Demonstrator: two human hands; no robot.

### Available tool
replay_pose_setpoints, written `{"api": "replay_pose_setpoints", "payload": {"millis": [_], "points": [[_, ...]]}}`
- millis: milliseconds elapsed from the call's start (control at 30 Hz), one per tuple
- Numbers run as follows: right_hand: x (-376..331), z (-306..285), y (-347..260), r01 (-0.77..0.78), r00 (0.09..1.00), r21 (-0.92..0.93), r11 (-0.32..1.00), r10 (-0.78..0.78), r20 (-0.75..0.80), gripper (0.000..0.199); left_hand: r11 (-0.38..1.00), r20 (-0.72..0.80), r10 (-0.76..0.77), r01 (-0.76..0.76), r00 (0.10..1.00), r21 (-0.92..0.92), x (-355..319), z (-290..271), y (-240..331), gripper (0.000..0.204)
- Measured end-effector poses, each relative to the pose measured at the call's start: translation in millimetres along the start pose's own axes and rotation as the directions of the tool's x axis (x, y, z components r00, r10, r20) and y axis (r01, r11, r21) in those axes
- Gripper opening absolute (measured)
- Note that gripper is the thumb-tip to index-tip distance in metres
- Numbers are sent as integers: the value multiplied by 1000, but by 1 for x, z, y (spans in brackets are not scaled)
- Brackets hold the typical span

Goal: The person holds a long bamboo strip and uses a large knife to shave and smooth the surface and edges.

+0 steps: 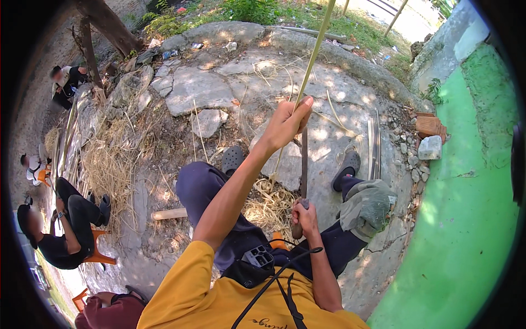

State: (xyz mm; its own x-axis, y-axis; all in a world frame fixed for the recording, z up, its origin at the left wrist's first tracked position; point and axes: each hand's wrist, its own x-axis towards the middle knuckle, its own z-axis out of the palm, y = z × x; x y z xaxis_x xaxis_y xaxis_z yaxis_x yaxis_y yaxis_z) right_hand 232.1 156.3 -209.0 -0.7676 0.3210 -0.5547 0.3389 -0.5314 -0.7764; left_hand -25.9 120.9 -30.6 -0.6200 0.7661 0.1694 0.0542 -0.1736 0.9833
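My left hand (287,123), stretched out ahead, is closed around a long pale green strip (313,57) that looks like split bamboo. The strip runs upward past the view's top edge, and a thinner end hangs below the fist. In my right hand (305,216), held low between my knees, is the handle of a long, narrow, dark-bladed knife (304,164). Its blade points away from me, with the tip close under my left hand. Curled shavings (269,208) lie heaped on the ground between my legs. A grey cloth (368,208) covers my right knee.
Several long strips (374,145) lie beside my right shoe (347,169). A green wall (466,219) stands at the right, with bricks (430,126) and rubble along it. Dry fibre piles (112,170) lie at left, near a person seated on an orange chair (98,252). Broken concrete slabs (200,90) lie ahead.
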Motion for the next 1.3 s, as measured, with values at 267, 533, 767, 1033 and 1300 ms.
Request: {"api": "replay_pose_setpoints", "payload": {"millis": [267, 533, 767, 1033, 1300], "points": [[-15, 29, -45, 30, 998, 154, 988, -37, 44, 6, 956, -226, 241, -271, 944, -114, -3, 4, 18, 51], [-27, 73, -102, -60, 986, 243, 968, 19, 167, 8, 944, -308, 274, -316, 911, -94, -6, 26, 34, 58], [-18, 90, -117, -32, 971, 275, 961, -36, 238, 7, 933, -384, 270, -339, 883, -123, -6, 19, 17, 59], [-1, 88, -122, -7, 968, 302, 953, -69, 240, 10, 879, -446, 300, -426, 843, -213, -1, 24, 14, 60], [28, 62, -77, -118, 980, 305, 945, 60, 192, 11, 883, -373, 354, -437, 858, -168, -6, 25, 10, 59]]}}
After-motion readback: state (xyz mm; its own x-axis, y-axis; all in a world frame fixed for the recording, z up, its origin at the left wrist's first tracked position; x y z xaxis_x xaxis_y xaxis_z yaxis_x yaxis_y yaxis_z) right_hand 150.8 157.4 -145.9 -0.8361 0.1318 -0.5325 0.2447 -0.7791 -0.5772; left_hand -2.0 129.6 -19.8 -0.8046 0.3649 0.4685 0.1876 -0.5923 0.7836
